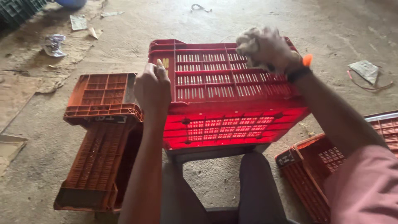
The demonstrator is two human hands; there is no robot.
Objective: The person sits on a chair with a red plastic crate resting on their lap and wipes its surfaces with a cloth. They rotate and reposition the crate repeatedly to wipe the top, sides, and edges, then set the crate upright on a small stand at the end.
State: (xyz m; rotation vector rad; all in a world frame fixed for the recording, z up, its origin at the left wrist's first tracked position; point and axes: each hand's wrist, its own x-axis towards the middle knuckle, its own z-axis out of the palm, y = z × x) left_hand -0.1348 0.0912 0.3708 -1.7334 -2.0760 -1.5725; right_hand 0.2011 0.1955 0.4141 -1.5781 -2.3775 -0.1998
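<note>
A bright red slatted plastic crate lies bottom-up across my knees. My left hand is closed on its left edge, thumb up. My right hand presses a crumpled whitish cloth against the crate's far right side. A black band and something small and orange sit at that wrist. My dark trouser legs show below the crate.
Two orange crates lie overturned on the concrete floor to my left. Another orange crate sits at my lower right. Scraps of paper and foil litter the far left; a paper piece with cord lies at right.
</note>
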